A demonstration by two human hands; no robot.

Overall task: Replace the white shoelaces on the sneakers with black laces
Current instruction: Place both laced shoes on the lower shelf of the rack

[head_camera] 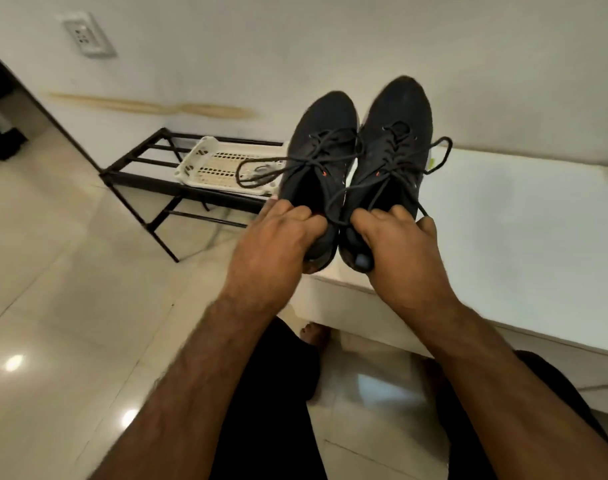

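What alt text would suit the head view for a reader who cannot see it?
Two hands hold up a pair of black sneakers side by side, left hand gripping the left sneaker at its heel, right hand the right sneaker. Both carry tied black laces. Behind stand a white ledge and a black rack with a white tray.

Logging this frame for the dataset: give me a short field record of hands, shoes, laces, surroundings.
left hand: grips heel of left sneaker
right hand: grips heel of right sneaker
sneakers: black, side by side, held up, toes away
laces: black, threaded and tied on both
white laces: none visible
behind: white basket on black rack
right: white counter
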